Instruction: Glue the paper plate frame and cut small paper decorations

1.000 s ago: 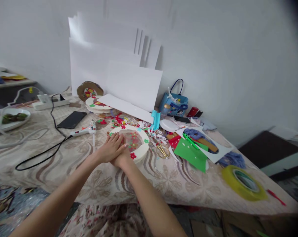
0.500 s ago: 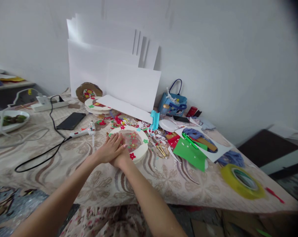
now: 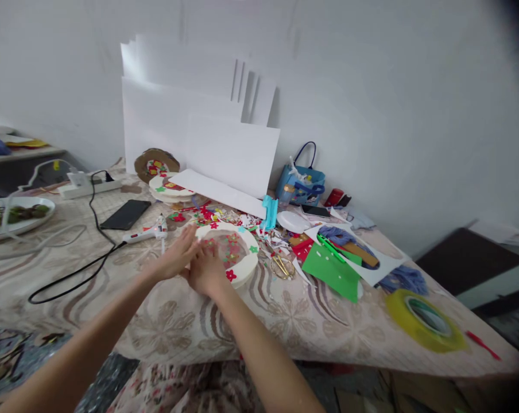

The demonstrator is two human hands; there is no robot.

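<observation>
A round white frame with a see-through middle lies flat on the patterned tablecloth, small red, green and blue flowers stuck on its rim. My right hand rests palm down on the frame's left side, fingers stretched over the rim. Beside it, my left hand touches the frame's left edge, its fingers extended and pointing away from me. The two hands meet at the fingers, and they hide the left part of the rim. Left of them lies a white glue gun with a black cord.
Paper scraps and gold-handled scissors lie around the frame. Green paper and a yellow tape roll are to the right. A black phone lies left. White boards lean on the wall behind.
My left hand has slid off the back of my right hand, toward the left edge of the frame. My right hand stays on the frame, now more exposed. The view has shifted slightly.
</observation>
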